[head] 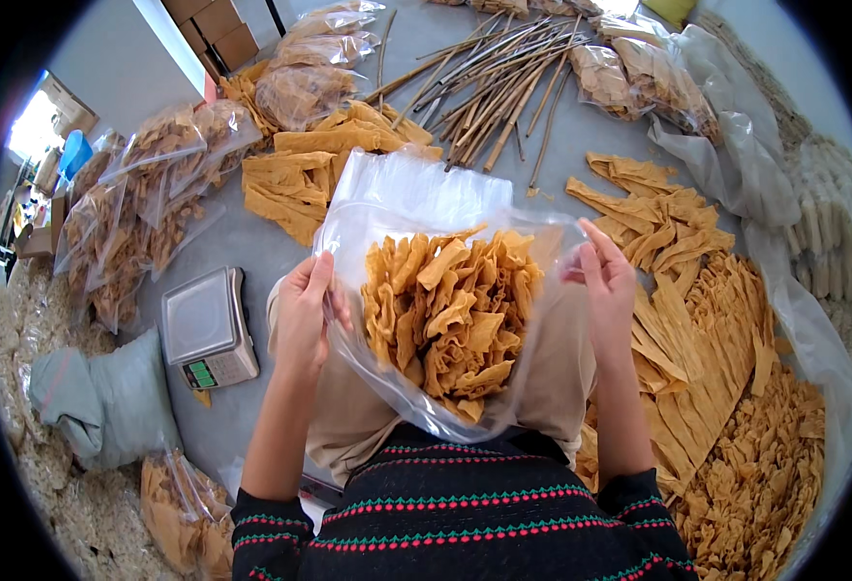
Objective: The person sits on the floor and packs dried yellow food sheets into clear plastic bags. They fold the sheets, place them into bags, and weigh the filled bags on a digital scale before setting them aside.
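Note:
Between my hands, over my lap, a clear plastic bag (426, 407) hangs with its mouth wide and facing me. Dried yellow-brown sheet pieces (462, 312), which look like dried tofu skin, fill its inside. My left hand (317, 298) pinches the bag's left rim between thumb and fingers. The right rim is held by my right hand (600, 269), fingers partly curled. Flat clear plastic bags (418, 185) lie just beyond the held bag. To the left on the grey floor stands a digital scale (200, 316) with a bare metal pan.
Filled clear bags (157, 196) are heaped at the left, others (636, 80) at the far right. Thin sticks (498, 87) lie scattered ahead. Long folded dried sheets (694, 348) and broken pieces (760, 465) cover the right side. A grey-green sack (113, 399) sits at lower left.

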A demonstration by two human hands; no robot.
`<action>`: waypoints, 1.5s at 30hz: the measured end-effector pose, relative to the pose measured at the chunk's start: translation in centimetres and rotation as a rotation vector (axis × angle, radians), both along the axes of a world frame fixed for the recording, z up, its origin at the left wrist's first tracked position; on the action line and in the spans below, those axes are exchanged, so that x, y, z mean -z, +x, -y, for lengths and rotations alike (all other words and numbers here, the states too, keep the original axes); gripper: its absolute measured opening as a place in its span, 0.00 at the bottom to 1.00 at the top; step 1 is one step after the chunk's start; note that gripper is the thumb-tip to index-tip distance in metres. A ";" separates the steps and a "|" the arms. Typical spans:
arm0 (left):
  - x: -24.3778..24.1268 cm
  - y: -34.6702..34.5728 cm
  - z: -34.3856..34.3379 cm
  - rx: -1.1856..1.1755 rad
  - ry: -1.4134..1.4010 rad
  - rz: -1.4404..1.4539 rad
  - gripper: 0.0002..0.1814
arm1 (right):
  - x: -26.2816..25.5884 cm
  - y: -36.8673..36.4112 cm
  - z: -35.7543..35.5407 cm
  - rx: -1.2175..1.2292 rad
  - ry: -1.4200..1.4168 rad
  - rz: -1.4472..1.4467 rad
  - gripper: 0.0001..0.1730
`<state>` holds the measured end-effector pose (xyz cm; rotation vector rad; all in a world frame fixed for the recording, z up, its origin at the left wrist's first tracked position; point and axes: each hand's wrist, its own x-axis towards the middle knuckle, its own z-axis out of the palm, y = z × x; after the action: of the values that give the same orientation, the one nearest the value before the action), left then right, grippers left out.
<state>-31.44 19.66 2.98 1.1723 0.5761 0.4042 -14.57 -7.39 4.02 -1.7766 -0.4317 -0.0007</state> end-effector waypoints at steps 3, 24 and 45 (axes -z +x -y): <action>0.3 -0.9 0.5 -0.012 0.115 -0.023 0.10 | -2.9 -4.3 -0.6 -0.312 -0.279 0.461 0.26; -0.5 -9.2 7.7 0.440 0.638 -0.074 0.19 | -1.4 -11.9 -1.8 -0.983 -0.478 0.571 0.22; 1.1 -10.0 8.2 0.468 1.137 -0.160 0.08 | -2.9 -11.0 -4.3 -0.887 -0.433 0.595 0.06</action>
<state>-41.43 11.49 1.90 2.3839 0.1460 0.2140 -25.54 -3.14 6.88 -1.8343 -1.7278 0.2058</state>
